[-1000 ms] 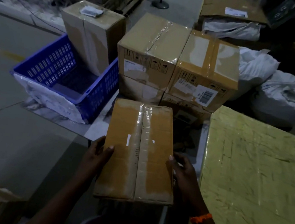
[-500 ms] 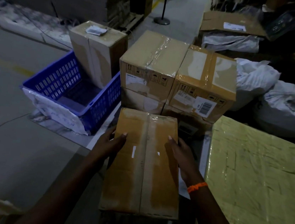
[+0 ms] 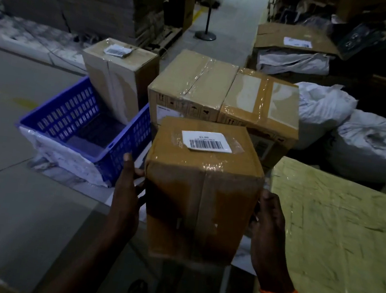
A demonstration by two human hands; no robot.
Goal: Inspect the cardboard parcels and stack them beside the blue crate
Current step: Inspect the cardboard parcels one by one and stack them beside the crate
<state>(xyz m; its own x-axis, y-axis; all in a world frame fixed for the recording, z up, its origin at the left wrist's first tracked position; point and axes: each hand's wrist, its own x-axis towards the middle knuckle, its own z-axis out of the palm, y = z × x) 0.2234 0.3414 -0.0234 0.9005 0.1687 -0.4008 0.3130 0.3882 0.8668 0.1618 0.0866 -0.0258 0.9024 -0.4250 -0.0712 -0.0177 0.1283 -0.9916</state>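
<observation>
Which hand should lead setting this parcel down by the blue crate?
Probably left: the left hand holds the parcel on the side facing the blue crate; the right hand holds the far side.

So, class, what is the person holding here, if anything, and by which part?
A brown taped cardboard parcel with a white barcode label, gripped by its two sides: left hand on the left side, right hand on the right.

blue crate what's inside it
A tall cardboard box, label on top, stands tilted at the far end of the blue crate. The crate's near walls hide the edge of its floor, so anything lying there is unseen.
</observation>
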